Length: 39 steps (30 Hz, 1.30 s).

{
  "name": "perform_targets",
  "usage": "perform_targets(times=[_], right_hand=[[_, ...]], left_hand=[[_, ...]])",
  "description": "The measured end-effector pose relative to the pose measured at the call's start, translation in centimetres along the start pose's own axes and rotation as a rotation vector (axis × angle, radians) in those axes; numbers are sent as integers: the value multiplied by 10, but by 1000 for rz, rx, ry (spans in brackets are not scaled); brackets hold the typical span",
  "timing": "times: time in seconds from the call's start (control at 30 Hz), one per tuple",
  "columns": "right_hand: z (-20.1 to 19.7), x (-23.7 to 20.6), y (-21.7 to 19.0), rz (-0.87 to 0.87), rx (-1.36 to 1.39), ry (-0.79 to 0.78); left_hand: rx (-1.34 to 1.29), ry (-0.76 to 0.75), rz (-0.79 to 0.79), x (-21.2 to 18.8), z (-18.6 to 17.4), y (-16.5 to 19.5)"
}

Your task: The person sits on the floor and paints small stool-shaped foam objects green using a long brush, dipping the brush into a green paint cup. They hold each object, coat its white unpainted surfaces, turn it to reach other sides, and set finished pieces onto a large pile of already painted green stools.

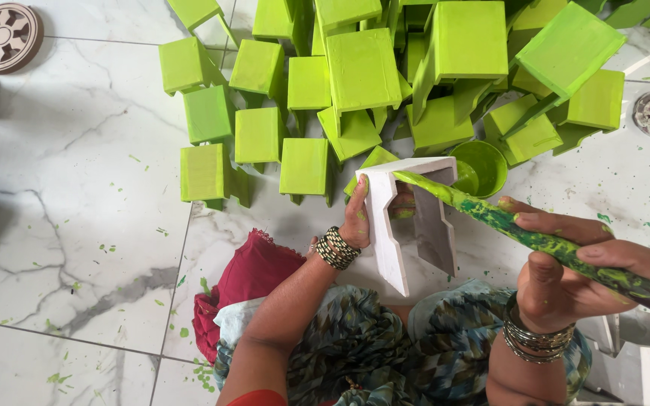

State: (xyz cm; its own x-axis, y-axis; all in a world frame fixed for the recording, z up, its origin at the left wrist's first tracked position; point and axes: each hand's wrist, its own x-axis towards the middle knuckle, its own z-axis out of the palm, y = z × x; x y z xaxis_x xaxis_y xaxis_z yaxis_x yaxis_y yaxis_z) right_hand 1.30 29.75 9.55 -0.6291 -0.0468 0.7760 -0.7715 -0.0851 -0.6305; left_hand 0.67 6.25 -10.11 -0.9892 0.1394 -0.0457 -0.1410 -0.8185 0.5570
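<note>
White and still bare of paint, a small wooden stool [408, 222] is held tilted above the person's lap, its underside and legs turned up toward the camera. The left hand [356, 218] steadies it, fingers wrapped round one leg and the thumb on the outer face, so the grip is pinched on the stool. The right hand [566, 274] is closed in a fist round the handle of a long brush [505, 222] smeared with green, its tip laid against the top edge of the stool near the inner corner.

To do this stroke well, I judge the left hand should keep to a leg that is not yet wet and turn the piece so each face meets the bristles flat; short strokes along the edge would reach the notches without flooding them.

Just behind the stool stands a green paint bowl [483, 167], close enough for reloading. Beyond it a crowd of painted green stools [306, 105] lies on the marble floor [77, 188], which is flecked with green. Unpainted white pieces [641, 361] wait at the person's right, and a red cloth [246, 278] lies by the left knee.
</note>
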Motion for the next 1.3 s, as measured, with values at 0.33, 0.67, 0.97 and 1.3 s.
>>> perform_targets(times=[0.33,0.67,0.97,1.3], right_hand=[[6,0,-3,4,10,5],[-10,4,-2,-24,-69,26],[-6,-3,-6,4,14,27],[-8,10,-19,-15,-167,-31]], left_hand=[[-5,10,-6,2,-1,0],[4,-20,20,0,1,2],[14,78,7,-2,4,1],[-3,32,27,1,-7,-6]])
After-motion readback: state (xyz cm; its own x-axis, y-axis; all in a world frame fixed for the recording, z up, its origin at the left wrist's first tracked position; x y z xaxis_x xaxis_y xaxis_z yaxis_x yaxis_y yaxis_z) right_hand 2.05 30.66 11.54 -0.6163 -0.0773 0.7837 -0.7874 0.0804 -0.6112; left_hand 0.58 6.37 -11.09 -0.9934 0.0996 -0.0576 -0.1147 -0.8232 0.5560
